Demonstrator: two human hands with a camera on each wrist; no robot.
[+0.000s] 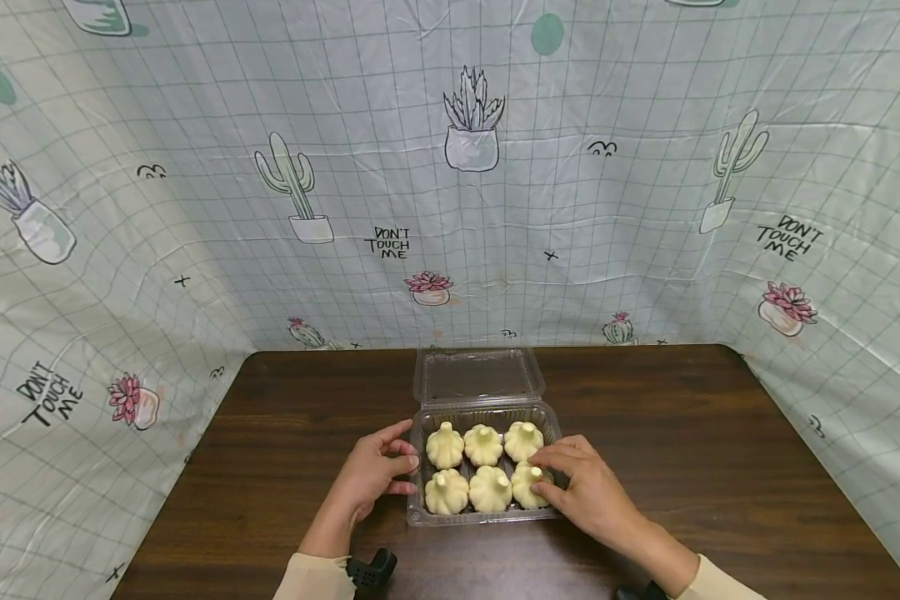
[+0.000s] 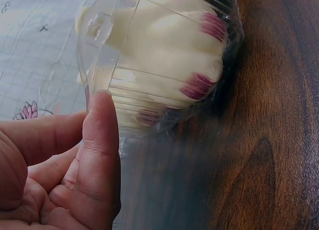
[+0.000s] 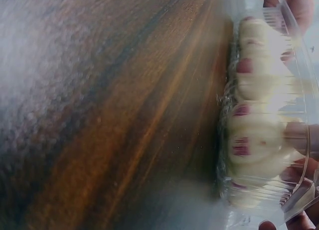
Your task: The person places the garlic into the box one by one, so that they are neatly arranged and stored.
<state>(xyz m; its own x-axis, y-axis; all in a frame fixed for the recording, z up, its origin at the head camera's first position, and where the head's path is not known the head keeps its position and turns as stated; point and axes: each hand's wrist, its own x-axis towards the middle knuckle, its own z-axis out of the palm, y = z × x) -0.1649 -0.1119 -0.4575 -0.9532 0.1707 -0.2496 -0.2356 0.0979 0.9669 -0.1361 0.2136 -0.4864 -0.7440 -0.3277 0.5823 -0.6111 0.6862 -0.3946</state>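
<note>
A clear plastic clamshell container (image 1: 465, 520) lies on the table with several pale garlic bulbs (image 1: 491, 488) in two rows inside. My left hand (image 1: 375, 467) is at the container's left side; in the left wrist view its thumb and fingers pinch the rim (image 2: 104, 60). With thumb and fingers, my right hand (image 1: 588, 492) grips the front right garlic bulb (image 1: 523, 490) by its upper part. Purple patches (image 3: 242, 146) mark the bulbs' lower sides, seen through the clear wall in the right wrist view. Part of the gripped bulb is hidden behind my fingers.
The container's hinged lid (image 1: 480, 377) is folded back toward the rear edge of the dark wooden table (image 1: 307, 400). A grid-patterned cloth (image 1: 495, 208) with cactus drawings hangs behind and along both sides. A black wrist strap (image 1: 372, 570) is on my left wrist.
</note>
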